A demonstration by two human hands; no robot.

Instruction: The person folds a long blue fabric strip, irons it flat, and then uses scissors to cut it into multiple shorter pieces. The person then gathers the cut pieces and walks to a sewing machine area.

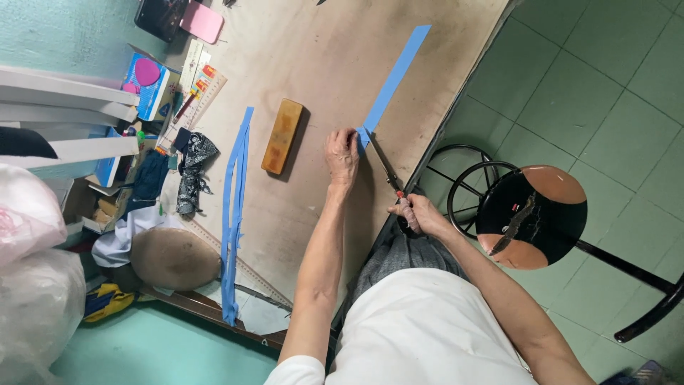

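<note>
Scissors in right hand | left hand pins blue strip

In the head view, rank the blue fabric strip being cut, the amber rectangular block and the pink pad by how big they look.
1. Long blue fabric strip held by the left hand.
2. Amber rectangular block.
3. Pink flat pad, cut off by the frame edge, so its rank below the block is unsure.

A single head-worn camera looks steeply down from above the person's chest, close over the wooden table, with green floor tiles and a round stool at right.
</note>
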